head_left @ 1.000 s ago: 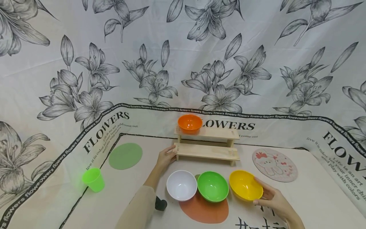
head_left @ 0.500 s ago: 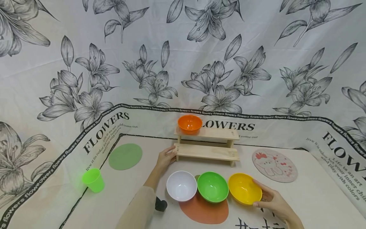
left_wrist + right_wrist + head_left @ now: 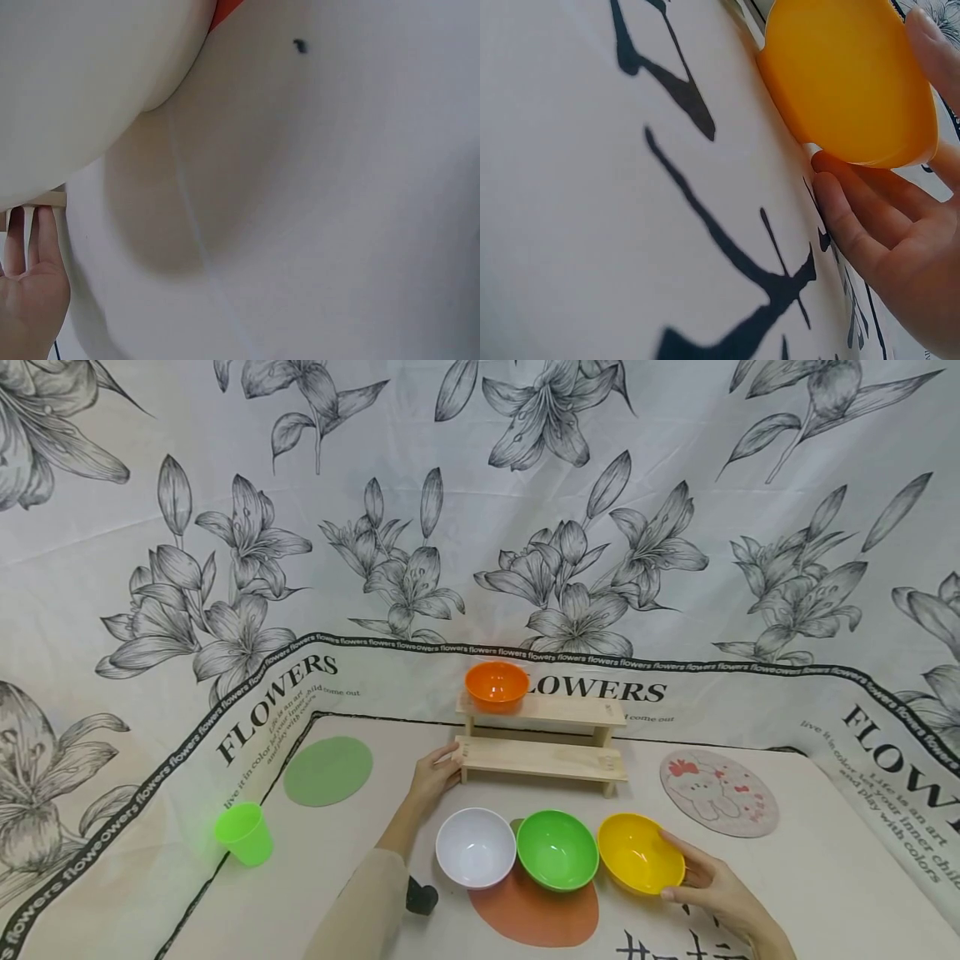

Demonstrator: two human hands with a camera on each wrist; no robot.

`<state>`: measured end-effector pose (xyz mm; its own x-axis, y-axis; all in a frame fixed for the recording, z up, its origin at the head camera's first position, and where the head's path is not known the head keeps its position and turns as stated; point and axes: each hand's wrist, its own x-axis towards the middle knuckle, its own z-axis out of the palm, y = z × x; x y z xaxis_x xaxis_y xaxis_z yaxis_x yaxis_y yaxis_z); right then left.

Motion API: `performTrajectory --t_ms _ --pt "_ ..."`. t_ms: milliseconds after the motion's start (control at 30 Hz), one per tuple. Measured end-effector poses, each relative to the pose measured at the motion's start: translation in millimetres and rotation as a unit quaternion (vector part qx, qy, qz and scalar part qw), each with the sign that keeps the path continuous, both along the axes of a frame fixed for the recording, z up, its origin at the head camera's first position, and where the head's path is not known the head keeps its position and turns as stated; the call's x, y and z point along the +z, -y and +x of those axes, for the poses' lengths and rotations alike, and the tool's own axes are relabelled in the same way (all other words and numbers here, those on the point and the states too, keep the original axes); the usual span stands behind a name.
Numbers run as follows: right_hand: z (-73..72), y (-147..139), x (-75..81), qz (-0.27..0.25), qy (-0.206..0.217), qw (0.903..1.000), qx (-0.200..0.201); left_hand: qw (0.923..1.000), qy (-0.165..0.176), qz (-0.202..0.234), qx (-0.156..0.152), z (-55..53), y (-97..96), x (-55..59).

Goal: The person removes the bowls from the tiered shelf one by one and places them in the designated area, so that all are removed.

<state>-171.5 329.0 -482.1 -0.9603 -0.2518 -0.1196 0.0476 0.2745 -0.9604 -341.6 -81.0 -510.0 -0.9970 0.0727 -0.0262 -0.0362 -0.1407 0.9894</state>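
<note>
My left hand (image 3: 433, 778) grips the left end of the lower step of a two-tier wooden stand (image 3: 540, 758); in the left wrist view several fingers (image 3: 46, 236) reach up to the board's underside. My right hand (image 3: 712, 887) holds a yellow bowl (image 3: 637, 852) by its right side, thumb near the rim and other fingers low around the wall (image 3: 847, 82). Left of it stand a green bowl (image 3: 557, 850) and a white bowl (image 3: 476, 848), close together in a row. An orange bowl (image 3: 497, 685) sits on the stand's upper step at the left.
A green cup (image 3: 245, 833) stands at far left, near a round green mat (image 3: 328, 771). To the right of the stand lies a pink mat (image 3: 720, 795) with a rabbit picture. An orange oval (image 3: 534, 918) shows below the bowls, and a black object (image 3: 422, 896) lies by my left sleeve.
The yellow bowl, in my right hand, has shifted slightly down and left, nearer the green bowl. My left hand stays at the stand, and the other bowls keep their places.
</note>
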Motion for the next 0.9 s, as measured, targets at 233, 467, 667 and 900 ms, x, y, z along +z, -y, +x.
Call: performTrajectory --t_ms 233,467,667,900 --pt "-1.8 -1 3.1 0.060 -0.033 0.9977 -0.006 1.0000 0.004 -0.005 0.003 0.4 -0.2 0.5" --pt "-12.4 0 20.8 0.090 -0.061 0.9920 -0.064 1.0000 0.004 -0.002 -0.001 1.1 0.1 1.5" --pt "-29.2 2 34.8 0.087 -0.126 0.9861 -0.065 1.0000 0.005 0.003 -0.006 3.3 0.6 5.0" --pt "-53.5 18 49.7 0.066 -0.190 0.9777 -0.062 0.9998 0.006 -0.003 -0.019 18.4 1.2 26.2"
